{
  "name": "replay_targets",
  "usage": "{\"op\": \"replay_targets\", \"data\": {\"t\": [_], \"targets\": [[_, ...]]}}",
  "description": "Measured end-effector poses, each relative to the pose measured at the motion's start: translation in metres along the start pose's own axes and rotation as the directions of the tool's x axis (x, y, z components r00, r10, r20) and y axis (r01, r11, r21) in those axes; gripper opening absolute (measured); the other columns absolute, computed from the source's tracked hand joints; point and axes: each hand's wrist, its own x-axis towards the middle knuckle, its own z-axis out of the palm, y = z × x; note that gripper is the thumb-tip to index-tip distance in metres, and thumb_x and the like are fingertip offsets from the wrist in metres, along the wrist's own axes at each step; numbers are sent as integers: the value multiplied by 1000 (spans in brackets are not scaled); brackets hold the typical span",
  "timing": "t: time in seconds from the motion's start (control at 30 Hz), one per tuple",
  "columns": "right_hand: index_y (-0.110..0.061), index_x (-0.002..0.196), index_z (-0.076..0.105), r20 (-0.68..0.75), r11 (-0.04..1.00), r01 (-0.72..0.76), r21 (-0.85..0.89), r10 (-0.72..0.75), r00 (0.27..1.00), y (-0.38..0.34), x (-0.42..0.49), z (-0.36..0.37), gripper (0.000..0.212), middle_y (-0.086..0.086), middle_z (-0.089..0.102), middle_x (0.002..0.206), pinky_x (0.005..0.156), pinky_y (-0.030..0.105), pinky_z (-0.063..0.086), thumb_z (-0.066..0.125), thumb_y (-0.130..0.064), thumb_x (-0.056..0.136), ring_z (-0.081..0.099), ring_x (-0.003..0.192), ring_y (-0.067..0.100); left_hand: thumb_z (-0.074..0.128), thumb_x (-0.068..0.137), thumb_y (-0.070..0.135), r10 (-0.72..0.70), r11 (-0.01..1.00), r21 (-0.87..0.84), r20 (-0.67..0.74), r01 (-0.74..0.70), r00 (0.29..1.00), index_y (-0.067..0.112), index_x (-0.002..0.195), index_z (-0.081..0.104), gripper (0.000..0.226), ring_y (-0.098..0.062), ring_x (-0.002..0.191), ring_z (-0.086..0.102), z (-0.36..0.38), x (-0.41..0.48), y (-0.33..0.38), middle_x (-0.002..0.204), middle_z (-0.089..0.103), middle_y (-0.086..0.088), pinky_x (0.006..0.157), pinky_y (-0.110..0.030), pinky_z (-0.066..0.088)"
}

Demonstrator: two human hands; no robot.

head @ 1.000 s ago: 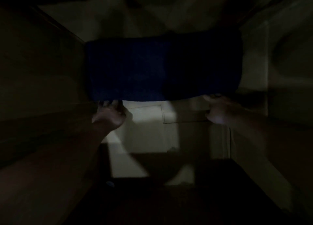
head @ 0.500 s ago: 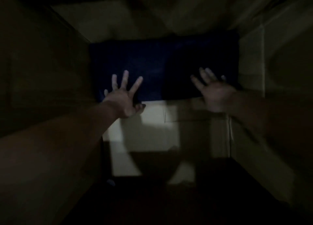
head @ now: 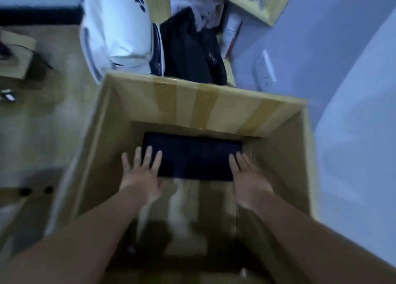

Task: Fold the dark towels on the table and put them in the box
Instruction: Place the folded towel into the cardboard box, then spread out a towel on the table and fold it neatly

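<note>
At the bottom of the cardboard box (head: 205, 106), against its far wall, a folded dark towel (head: 192, 157) lies flat. Both arms reach down into the box. The left hand (head: 140, 176) has its fingers straight and spread over the towel's near left edge. The right hand (head: 248, 176) lies likewise flat at the near right corner, gripping nothing (whether either hand touches the cloth is unclear). Beyond the box, a white bag (head: 115, 26) stands just beside a black fabric bundle (head: 192, 48).
</note>
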Motion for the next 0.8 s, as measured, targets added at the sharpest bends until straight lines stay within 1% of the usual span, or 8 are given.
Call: {"op": "replay_targets", "data": {"t": [0.07, 0.23, 0.33, 0.4, 0.53, 0.6, 0.7, 0.8], "targets": [[-20, 156, -17, 30, 1000, 6, -2, -6, 1000, -31, -83, -57, 79, 0, -19, 165, 121, 35, 12, 42, -17, 102, -15, 152, 18, 30, 103, 58, 57, 994, -98, 37, -53, 998, 25, 157, -25, 84, -36, 152, -23, -38, -83, 8, 165, -29, -6, 120, -65, -5], [-21, 157, -12, -153, 997, 72, -4, -72, 986, -92, -238, -128, 83, 0, -15, 166, 122, 34, 8, 46, -14, 99, -14, 152, 18, 30, 100, 64, 134, 967, -194, -157, -164, 978, 26, 159, -19, 85, -32, 153, -21, -100, -251, -17, 167, -23, -5, 121, -63, -7], [-23, 157, -14, -176, 991, 113, -70, -123, 977, -133, -296, -145, 86, 3, -15, 166, 123, 37, 4, 43, -3, 96, -15, 152, 20, 27, 97, 69, -91, 942, -334, -336, -28, 938, 29, 160, -13, 85, -30, 155, -14, -112, -327, -66, 169, -14, -3, 121, -61, -7], [-24, 156, -15, -201, 983, 140, -121, -162, 966, -162, -315, -154, 85, 4, -17, 165, 123, 40, 3, 44, -5, 98, -16, 152, 22, 28, 96, 70, -260, 904, -420, -385, 82, 886, 29, 161, -10, 86, -31, 156, -11, -108, -363, -107, 170, -11, -4, 122, -61, -4], [-25, 158, -12, -203, 915, 281, -288, -345, 916, -220, -345, -175, 78, 5, -15, 166, 124, 46, 8, 43, -24, 101, -12, 153, 25, 29, 97, 69, -398, 873, -439, -389, 213, 831, 30, 161, -9, 84, -31, 155, -13, -68, -460, -164, 170, -13, -3, 123, -59, -4], [-26, 158, -10, -220, 871, 350, -346, -438, 872, -256, -358, -173, 78, 6, -11, 166, 123, 48, 10, 43, -28, 100, -9, 153, 26, 29, 98, 68, -501, 826, -486, -400, 285, 767, 31, 161, -8, 83, -30, 156, -12, -33, -519, -177, 170, -11, -2, 123, -59, -4], [-26, 158, -7, -202, 765, 465, -447, -592, 780, -317, -396, -153, 79, 6, -5, 167, 122, 49, 13, 46, -33, 99, -6, 153, 27, 30, 98, 67, -654, 719, -555, -338, 418, 677, 31, 161, -6, 81, -29, 156, -11, 22, -607, -185, 170, -9, -2, 123, -59, -5], [-29, 158, -6, -146, 631, 587, -507, -734, 664, -379, -454, -128, 79, 3, -5, 167, 122, 49, 12, 45, -37, 99, -5, 153, 26, 34, 98, 64, -789, 555, -661, -226, 505, 571, 30, 162, -1, 80, -28, 156, -9, 77, -689, -184, 170, -4, -2, 124, -58, -4]]}}
